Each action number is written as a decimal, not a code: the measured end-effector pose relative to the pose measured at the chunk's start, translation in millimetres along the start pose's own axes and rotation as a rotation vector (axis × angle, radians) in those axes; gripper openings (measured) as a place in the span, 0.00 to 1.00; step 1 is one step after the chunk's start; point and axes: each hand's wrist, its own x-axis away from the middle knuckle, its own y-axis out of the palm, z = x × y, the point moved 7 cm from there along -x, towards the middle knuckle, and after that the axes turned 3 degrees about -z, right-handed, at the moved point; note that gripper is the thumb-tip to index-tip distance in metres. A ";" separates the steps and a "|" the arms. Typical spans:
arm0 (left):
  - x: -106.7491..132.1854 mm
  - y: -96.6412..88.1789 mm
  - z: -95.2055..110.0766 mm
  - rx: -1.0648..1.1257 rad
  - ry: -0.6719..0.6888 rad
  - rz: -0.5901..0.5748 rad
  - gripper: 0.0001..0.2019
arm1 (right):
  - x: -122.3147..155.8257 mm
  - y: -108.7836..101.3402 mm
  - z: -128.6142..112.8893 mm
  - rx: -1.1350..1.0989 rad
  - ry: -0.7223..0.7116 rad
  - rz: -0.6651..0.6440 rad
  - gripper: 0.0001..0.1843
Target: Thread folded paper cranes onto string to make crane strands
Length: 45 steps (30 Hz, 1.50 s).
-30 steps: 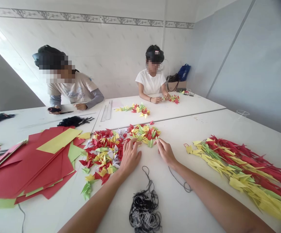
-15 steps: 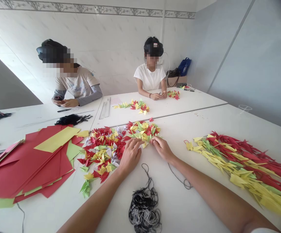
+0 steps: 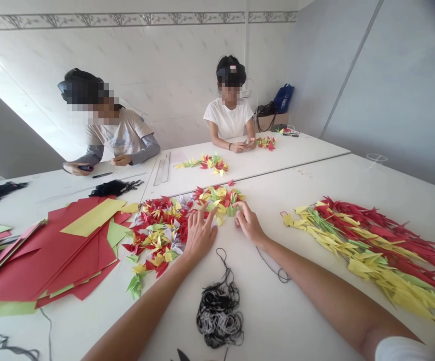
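Note:
My left hand (image 3: pixel 201 235) rests at the right edge of a big heap of red, yellow, green and white folded paper cranes (image 3: pixel 161 233), its fingers spread. My right hand (image 3: pixel 248 223) has its fingertips bunched against a smaller heap of cranes (image 3: pixel 219 198), and the fingers hide whatever lies between them. A thin black thread (image 3: pixel 273 268) curves away below my right wrist. Between my forearms lies a tangled black and grey thread bundle (image 3: pixel 219 313). A long swathe of strung red and yellow cranes (image 3: pixel 364 253) stretches across the table to my right.
Stacked red paper sheets (image 3: pixel 52 260) with a yellow sheet (image 3: pixel 93 216) lie to the left. Across the table seam sit two co-workers (image 3: pixel 122 138) (image 3: pixel 228 118) with more cranes (image 3: pixel 202 163), metal rulers (image 3: pixel 162 169) and a black thread tangle (image 3: pixel 114 188).
My left fingers have lifted and spread apart, and my right hand has shifted slightly left. The whole view has tilted, and the left co-worker's hand has moved left.

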 end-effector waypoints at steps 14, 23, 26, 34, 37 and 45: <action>-45.3 24.6 38.6 0.127 0.198 -0.003 0.18 | -1.7 -20.6 4.3 -0.067 -0.017 0.238 0.13; -9.2 -13.2 10.1 0.378 -0.064 0.221 0.06 | 0.0 -26.6 14.6 -0.167 0.064 0.284 0.10; 9.5 -17.2 -8.0 0.536 -0.241 0.294 0.02 | 1.8 -24.1 15.1 -0.196 0.065 0.283 0.07; 18.9 2.0 -38.7 0.908 -0.486 0.343 0.10 | 10.2 8.6 -19.8 0.224 -0.247 0.033 0.07; 19.1 7.8 -43.9 0.960 -0.527 0.341 0.13 | 8.4 16.9 -27.8 0.321 -0.345 0.077 0.08; 19.9 12.8 -46.4 1.022 -0.523 0.316 0.11 | 14.9 43.3 -45.4 0.549 -0.538 -0.017 0.11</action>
